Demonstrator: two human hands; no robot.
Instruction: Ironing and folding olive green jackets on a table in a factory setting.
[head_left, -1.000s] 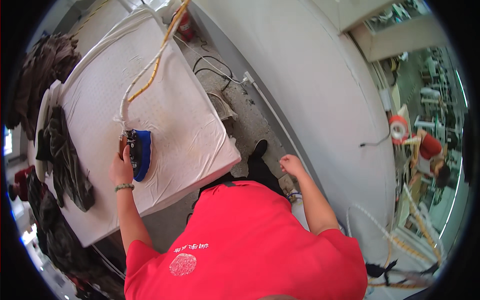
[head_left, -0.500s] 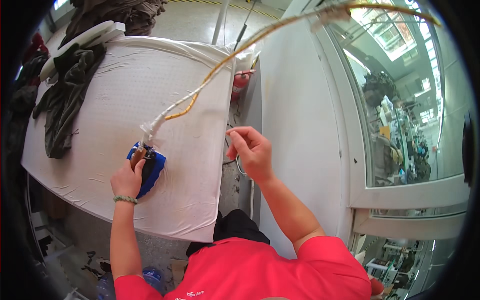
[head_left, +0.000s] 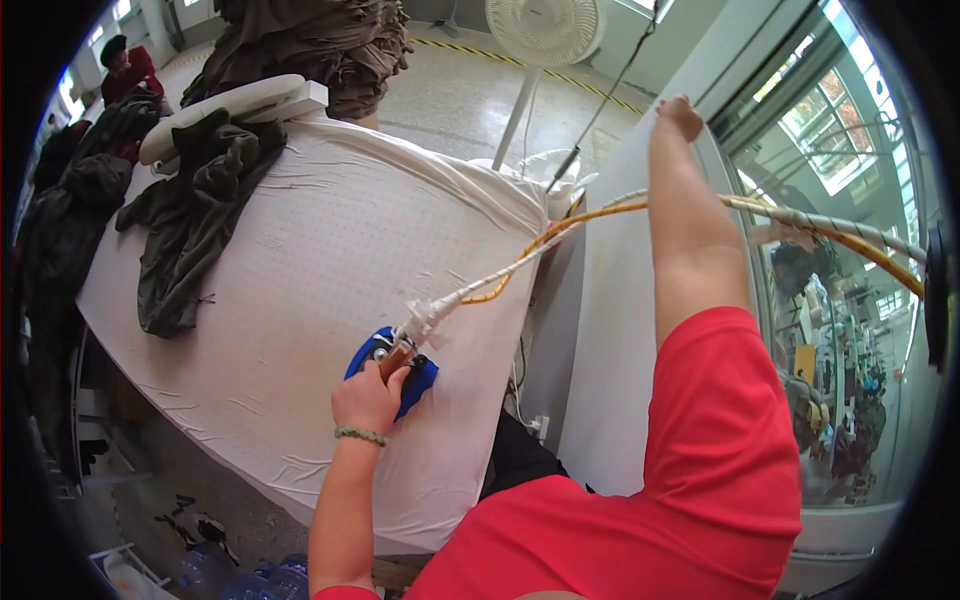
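My left hand (head_left: 366,402) is closed round the brown handle of a steam iron (head_left: 418,388) with a blue body. The iron rests on the white-covered ironing table (head_left: 270,300), towards its near right side. A white hose and a yellow cord (head_left: 575,222) run together from the iron to the right. My right hand (head_left: 680,118) is stretched far forward and up, near the top of a white panel (head_left: 625,300) to the table's right. Its fingers look curled, and whatever they hold is hidden.
A dark green garment (head_left: 190,230) lies on the table's far left beside a padded white board (head_left: 220,110). Dark cloth is piled (head_left: 300,50) behind it. A white standing fan (head_left: 545,30) is beyond the table. A person in red (head_left: 130,70) is far left. Large bottles (head_left: 270,580) lie below.
My right arm has reached forward and up from beside the table's edge to the panel's top. My view has shifted, bringing the fan in. My left hand still holds the iron.
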